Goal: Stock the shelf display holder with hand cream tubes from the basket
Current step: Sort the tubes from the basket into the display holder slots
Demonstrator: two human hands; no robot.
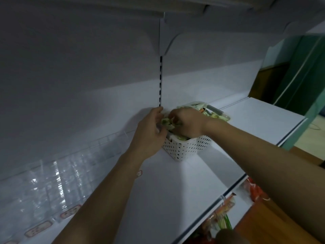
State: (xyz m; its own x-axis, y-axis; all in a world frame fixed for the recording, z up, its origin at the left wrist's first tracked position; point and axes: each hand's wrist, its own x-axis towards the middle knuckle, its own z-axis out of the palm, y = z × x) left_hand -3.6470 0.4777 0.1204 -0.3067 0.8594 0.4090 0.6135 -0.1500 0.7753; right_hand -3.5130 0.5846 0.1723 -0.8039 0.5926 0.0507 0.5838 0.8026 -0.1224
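Picking-up step: at frame centre both hands reach into the white perforated plastic basket (186, 147). The left hand (149, 132) and right hand (186, 123) curl around pale green hand cream tubes (168, 123). Next, carry them lower left to the clear acrylic display holder (52, 182).

Your left hand (149, 132) and right hand (186, 123) meet over the white perforated plastic basket (186, 147) on the white shelf (175, 191), fingers curled around pale green tubes (167, 123); the clear plastic holder (52, 182) sits left.
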